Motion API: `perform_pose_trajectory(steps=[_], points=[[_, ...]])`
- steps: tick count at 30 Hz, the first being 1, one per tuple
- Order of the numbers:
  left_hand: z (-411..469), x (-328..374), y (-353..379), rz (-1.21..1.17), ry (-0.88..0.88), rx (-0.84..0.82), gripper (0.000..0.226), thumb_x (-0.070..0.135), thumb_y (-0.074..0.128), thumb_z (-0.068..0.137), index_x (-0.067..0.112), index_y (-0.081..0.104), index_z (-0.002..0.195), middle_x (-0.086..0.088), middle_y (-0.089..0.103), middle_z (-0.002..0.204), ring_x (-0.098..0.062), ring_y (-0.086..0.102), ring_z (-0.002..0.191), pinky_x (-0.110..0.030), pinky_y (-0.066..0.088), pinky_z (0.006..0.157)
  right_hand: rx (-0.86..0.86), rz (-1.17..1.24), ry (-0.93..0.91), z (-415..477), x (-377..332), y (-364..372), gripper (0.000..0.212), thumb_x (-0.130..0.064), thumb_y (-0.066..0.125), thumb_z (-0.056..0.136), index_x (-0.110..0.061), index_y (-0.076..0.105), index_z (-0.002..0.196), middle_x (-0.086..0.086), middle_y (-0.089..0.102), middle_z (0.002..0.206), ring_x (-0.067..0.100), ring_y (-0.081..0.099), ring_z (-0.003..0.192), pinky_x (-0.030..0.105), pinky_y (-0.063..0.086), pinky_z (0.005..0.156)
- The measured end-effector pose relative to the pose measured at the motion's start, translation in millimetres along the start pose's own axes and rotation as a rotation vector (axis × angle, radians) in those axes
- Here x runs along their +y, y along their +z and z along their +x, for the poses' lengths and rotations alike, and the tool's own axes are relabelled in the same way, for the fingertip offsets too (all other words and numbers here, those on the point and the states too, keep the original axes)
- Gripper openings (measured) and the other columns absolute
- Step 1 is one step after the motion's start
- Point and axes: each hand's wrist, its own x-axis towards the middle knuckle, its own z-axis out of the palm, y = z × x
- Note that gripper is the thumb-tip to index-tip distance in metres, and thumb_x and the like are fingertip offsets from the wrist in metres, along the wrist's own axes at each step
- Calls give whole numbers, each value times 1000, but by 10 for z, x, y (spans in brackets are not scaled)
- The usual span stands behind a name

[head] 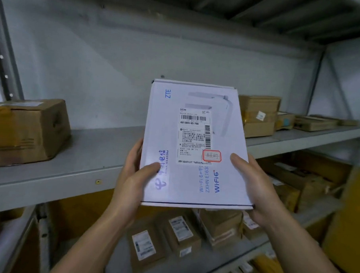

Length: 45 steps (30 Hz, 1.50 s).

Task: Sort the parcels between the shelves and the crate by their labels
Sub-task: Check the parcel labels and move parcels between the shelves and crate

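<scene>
White parcel [193, 145] held before grey metal shelf [87, 153].

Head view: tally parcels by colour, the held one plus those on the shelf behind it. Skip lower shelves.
White: 1, the box gripped by left hand and right hand.
Brown: 5 on the shelf: left carton, four right cartons; farthest two blurred.
Total: 6.

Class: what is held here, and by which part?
The white ZTE box: left hand grips its lower left edge, right hand its lower right edge.
</scene>
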Motion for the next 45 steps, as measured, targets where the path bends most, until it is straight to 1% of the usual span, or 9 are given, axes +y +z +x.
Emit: perform_pose_trajectory(steps=[5,8,14,19,25,33,38,42,45], points=[[-100,-397,831,-56,-66,-112,67,15,64,72,42,49,131,7,71,115,-25,71,97,-36,60,69,144,7,11,-357,-46,-937,38,-34,62,90,-31,55,128,-1,74,108,23,72,96,44,58,79],[-194,-699,1475,-85,-165,-180,73,7,69,73,37,47,136,4,71,115,-26,72,94,-38,59,68,230,0,34,-623,-51,-1610,54,-37,68,82,-29,51,133,0,74,110,23,72,96,39,59,73],[-405,-1256,2550,-162,-368,-279,49,2,54,91,43,54,118,-7,69,118,-32,72,89,-39,60,61,412,65,116,-1108,34,-2727,50,-29,69,85,-23,54,132,3,76,104,24,74,90,34,59,64],[-753,-1781,3592,-141,-479,-402,55,6,56,91,39,47,134,-6,70,117,-32,72,90,-41,61,64,625,65,125,-1668,101,-3776,46,-28,70,86,-22,57,129,4,75,107,25,73,94,41,57,79],[-1099,-2346,4540,-137,-553,-495,49,6,54,93,37,51,131,0,70,118,-26,72,90,-37,59,64,762,62,181,-2174,179,-4698,59,-36,72,80,-27,53,134,4,72,116,30,71,101,54,53,91],[-1248,-3270,5819,-173,-692,-653,51,0,52,92,37,53,128,7,73,108,-21,72,88,-34,58,62,964,50,224,-2446,311,-5865,48,-30,68,89,-23,54,134,1,73,114,24,72,98,41,56,81],[-1056,-3790,6728,-192,-756,-812,47,2,50,93,34,54,128,3,74,109,-24,72,92,-34,59,62,1091,72,217,-2326,301,-6611,42,-29,65,90,-22,56,131,2,72,115,26,71,102,43,55,87],[-902,-4222,7391,-208,-868,-916,33,22,51,97,29,57,129,-2,70,119,-27,68,105,-49,56,85,1182,114,212,-2245,350,-7138,40,-27,64,92,-19,56,130,6,72,116,28,70,104,46,55,90],[-807,-4560,7862,-143,-1038,-876,44,49,51,93,21,62,125,-5,69,118,-28,65,110,-52,47,99,1271,143,184,-2189,375,-7572,42,-27,64,91,-19,56,132,8,71,118,30,69,106,50,53,93]])
